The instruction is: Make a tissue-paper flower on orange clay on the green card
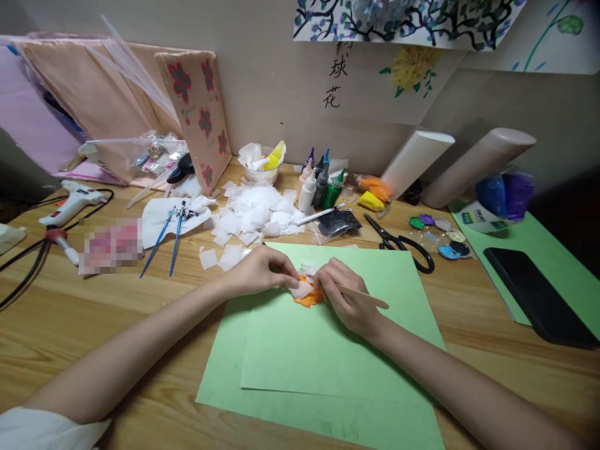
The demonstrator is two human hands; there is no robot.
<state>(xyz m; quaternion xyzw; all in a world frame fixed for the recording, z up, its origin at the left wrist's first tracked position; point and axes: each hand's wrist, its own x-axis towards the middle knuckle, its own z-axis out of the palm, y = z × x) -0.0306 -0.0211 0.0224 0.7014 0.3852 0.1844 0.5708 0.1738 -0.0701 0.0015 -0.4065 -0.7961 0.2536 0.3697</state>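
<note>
My left hand is closed in a pinch on a small square of white tissue paper, held over a lump of orange clay. My right hand grips a thin wooden stick like a pen, its tip hidden at the clay and tissue. Both hands rest on light green paper sheets lying on the wooden table. The clay is partly covered by my fingers.
Behind the hands lie a pile of white tissue squares, paint bottles, black scissors, two blue brushes, a glue gun, clay lids and a black phone on a green sheet at right.
</note>
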